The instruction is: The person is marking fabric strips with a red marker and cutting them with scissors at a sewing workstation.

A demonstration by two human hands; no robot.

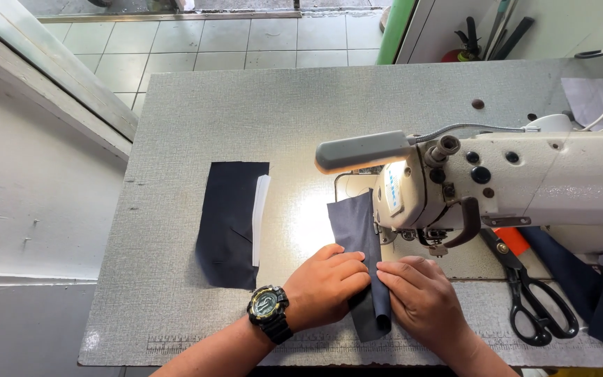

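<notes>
A narrow strip of dark navy fabric (354, 227) lies on the grey table, running from under the white sewing machine's head (455, 185) back toward me. My left hand (326, 283), with a black wristwatch on its wrist, presses flat on the strip's left side. On the strip's right side my right hand (420, 297) presses down, its fingers along a folded edge. Both hands meet over the cloth just in front of the needle area.
A stack of dark navy and white fabric pieces (232, 223) lies to the left. Black scissors (532, 300) and more navy cloth (581, 286) sit at the right. A grey lamp (364, 150) lights the table (246, 105). Tiled floor lies beyond.
</notes>
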